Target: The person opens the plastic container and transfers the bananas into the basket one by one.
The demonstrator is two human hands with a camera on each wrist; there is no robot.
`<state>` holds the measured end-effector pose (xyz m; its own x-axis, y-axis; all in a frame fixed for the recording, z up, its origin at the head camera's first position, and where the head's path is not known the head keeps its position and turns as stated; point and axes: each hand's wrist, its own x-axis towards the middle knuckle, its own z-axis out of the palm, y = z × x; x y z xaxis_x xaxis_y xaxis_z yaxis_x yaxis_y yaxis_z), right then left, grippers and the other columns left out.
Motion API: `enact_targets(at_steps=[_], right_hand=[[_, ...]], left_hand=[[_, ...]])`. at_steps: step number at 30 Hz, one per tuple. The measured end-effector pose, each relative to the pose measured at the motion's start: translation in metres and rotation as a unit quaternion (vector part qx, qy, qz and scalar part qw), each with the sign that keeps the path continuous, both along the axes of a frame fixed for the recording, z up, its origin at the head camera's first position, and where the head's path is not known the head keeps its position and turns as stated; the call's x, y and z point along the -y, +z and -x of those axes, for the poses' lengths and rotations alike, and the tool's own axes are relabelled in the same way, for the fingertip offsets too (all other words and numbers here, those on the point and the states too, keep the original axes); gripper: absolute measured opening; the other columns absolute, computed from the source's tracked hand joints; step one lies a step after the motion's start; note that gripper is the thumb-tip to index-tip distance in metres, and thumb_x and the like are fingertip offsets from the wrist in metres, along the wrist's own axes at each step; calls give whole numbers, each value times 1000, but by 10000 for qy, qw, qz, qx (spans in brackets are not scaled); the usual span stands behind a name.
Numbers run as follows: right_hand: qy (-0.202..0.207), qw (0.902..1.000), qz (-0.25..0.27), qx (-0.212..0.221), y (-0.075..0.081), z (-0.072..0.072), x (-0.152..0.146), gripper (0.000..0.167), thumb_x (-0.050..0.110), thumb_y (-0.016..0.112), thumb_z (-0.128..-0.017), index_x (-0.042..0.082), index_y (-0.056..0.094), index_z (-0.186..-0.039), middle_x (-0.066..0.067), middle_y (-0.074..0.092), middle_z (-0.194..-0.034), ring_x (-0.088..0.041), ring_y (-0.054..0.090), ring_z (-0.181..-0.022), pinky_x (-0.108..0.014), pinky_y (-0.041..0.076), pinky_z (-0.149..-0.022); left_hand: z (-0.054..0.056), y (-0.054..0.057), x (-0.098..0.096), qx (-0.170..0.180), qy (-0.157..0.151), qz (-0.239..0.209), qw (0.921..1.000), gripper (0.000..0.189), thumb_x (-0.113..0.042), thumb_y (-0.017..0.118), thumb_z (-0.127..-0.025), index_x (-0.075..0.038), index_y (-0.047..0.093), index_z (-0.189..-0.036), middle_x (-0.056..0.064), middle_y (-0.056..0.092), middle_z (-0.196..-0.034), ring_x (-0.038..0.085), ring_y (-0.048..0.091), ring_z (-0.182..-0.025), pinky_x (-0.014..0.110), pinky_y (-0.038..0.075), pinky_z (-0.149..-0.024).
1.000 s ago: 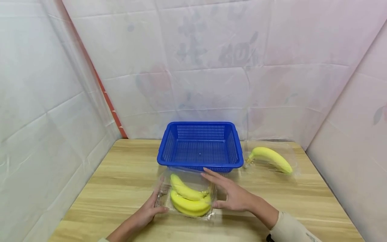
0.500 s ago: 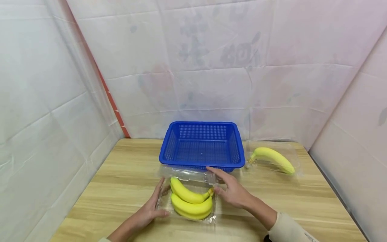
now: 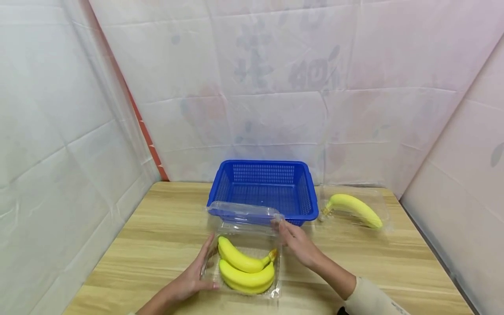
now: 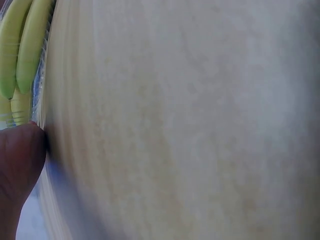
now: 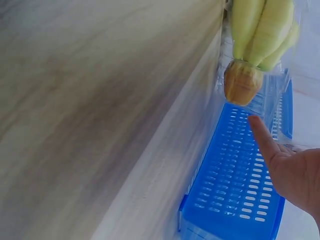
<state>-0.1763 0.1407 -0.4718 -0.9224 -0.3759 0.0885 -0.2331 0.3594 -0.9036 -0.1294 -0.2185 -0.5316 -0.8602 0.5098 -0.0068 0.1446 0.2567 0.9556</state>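
- Bananas (image 3: 246,278) are held in a clear plastic box (image 3: 253,245), set at the near middle of the table (image 3: 134,245); their stem end is turned to the right, and at least two are seen from the head view.
- The clear lid (image 3: 244,209) is raised at the far side of the box, and the front rim of the blue basket (image 3: 263,173) is overlapped by it in the head view; whether the two are touching cannot be told.
- The lid's right end is gripped by the right hand (image 3: 301,245), with the fingers partly seen through the plastic and the thumb on the near side.
- The left side of the box is steadied by the left hand (image 3: 193,278), whose fingers are extended and spread along it, with the thumb laid straight at the near left corner.
- Behind the box, the perforated basket is placed at the table's back edge.
- To the basket's right, a single banana (image 3: 352,208) is enclosed by clear packaging (image 3: 376,194).
- The right forearm is partly covered by a pale sleeve (image 3: 370,297).
- The table is bordered by pale sheets (image 3: 275,100), faintly patterned, with a red strip (image 3: 143,129) at the left rear corner.
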Motion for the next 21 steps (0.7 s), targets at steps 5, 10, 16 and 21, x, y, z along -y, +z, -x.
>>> enact_targets(at_steps=[5, 10, 16, 21], right_hand=[[-1, 9989, 123, 450, 6, 3, 5, 73, 49, 21, -117, -7, 49, -154, -31, 54, -156, -51, 55, -143, -50, 64, -96], [-331, 9919, 340, 1182, 13, 6, 15, 85, 58, 17, -115, -11, 49, -152, -32, 61, -149, -51, 59, -139, -54, 62, -100], [-583, 9811, 579, 1752, 15, 10, 23, 94, 66, 16, -112, -12, 45, -155, -31, 65, -144, -49, 62, -136, -55, 61, -100], [-805, 9770, 628, 1874, 15, 12, 25, 100, 73, 15, -109, -10, 47, -155, -30, 65, -144, -47, 66, -132, -56, 61, -100]], left_hand=[[-1, -2, 2, 231, 16, 8, 9997, 135, -13, 86, -82, -18, -15, -172, 27, -7, -179, 56, 10, -163, 15, 32, -120], [-2, -4, 5, 178, -18, -58, 9998, 136, -13, 86, -80, -15, -16, -171, 31, -6, -178, 57, 9, -163, 16, 33, -121], [-6, -2, 7, 143, -14, -75, 9999, 135, -13, 87, -81, -15, -14, -171, 34, -4, -176, 60, 9, -161, 17, 35, -120], [-8, 2, 5, 250, 101, 40, 9996, 136, -12, 87, -81, -18, -14, -171, 34, -2, -177, 63, 15, -158, 45, 36, -127]])
